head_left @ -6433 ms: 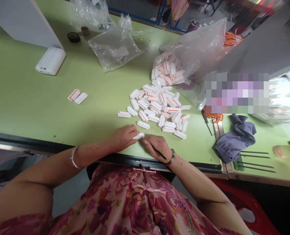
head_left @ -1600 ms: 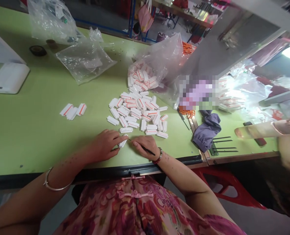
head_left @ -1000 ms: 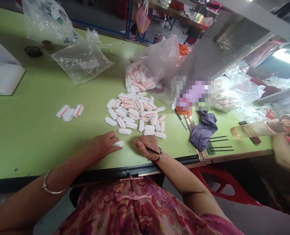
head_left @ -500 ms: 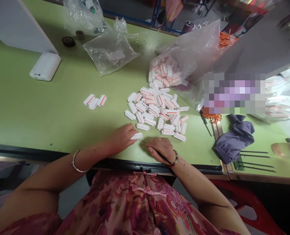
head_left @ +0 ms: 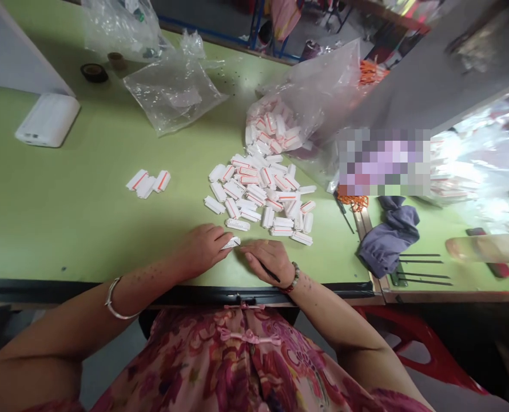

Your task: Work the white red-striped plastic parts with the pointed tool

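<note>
A small white plastic piece (head_left: 230, 244) with a row of little holes is pinched in the fingertips of my left hand (head_left: 203, 249), low over the table's near edge. Closed around a thin dark pen-like tool (head_left: 268, 271), my right hand (head_left: 271, 262) rests just to the right. The tool's fine tip reaches the white piece; whether it sits in a hole is too small to tell. Just beyond my hands lies a loose pile of similar white pieces (head_left: 243, 189), several with orange-red strips. Three more pieces (head_left: 145, 186) lie apart on the left.
Behind the pile, an open clear bag (head_left: 318, 86) holds more white pieces. A flat clear bag (head_left: 168, 97), black tape roll (head_left: 94, 72) and white box-shaped device (head_left: 48, 120) lie farther back. At right are a purple-grey cloth (head_left: 389, 237) and thin dark strips (head_left: 424, 277).
My right hand has moved in toward my left, bringing the tool's tip from beside the white piece onto it. The whole view has shifted, so the table appears farther left.
</note>
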Motion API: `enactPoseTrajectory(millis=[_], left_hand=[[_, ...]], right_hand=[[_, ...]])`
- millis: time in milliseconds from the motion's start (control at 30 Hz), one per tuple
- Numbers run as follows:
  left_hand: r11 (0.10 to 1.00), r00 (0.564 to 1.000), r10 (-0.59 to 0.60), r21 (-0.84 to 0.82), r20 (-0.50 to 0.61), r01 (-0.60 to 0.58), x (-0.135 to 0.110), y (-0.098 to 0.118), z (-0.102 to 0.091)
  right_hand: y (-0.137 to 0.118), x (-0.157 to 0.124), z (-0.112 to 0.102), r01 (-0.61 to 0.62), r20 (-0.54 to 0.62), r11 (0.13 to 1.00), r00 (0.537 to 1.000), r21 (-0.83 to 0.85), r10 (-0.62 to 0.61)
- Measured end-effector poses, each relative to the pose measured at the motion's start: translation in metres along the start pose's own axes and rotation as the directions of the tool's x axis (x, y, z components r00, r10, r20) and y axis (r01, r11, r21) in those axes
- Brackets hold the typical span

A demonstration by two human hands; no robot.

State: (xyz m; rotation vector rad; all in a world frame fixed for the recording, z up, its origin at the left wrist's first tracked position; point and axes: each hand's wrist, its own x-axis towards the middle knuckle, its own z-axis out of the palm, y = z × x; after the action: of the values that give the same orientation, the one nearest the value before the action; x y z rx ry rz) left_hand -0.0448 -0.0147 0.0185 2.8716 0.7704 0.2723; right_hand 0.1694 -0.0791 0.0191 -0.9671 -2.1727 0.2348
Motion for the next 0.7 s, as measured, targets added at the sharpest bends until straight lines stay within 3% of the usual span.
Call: enactPoseTrajectory(millis=[500, 700], left_hand=[[0.992, 0.984, 0.110, 0.083, -0.141, -0.099, -0.001, 0.004, 0.011], [1.000, 0.998, 0.022, -0.009, -0.067, -0.022, -0.002, 0.004, 0.013]], right_hand=[[-0.001, -0.005, 0.006, 0.077, 0.053, 0.980, 0.996, -0.183, -0.069], [0.001, -0.009, 0.002, 0.088, 0.035, 0.990, 0.996, -0.112, -0.084]])
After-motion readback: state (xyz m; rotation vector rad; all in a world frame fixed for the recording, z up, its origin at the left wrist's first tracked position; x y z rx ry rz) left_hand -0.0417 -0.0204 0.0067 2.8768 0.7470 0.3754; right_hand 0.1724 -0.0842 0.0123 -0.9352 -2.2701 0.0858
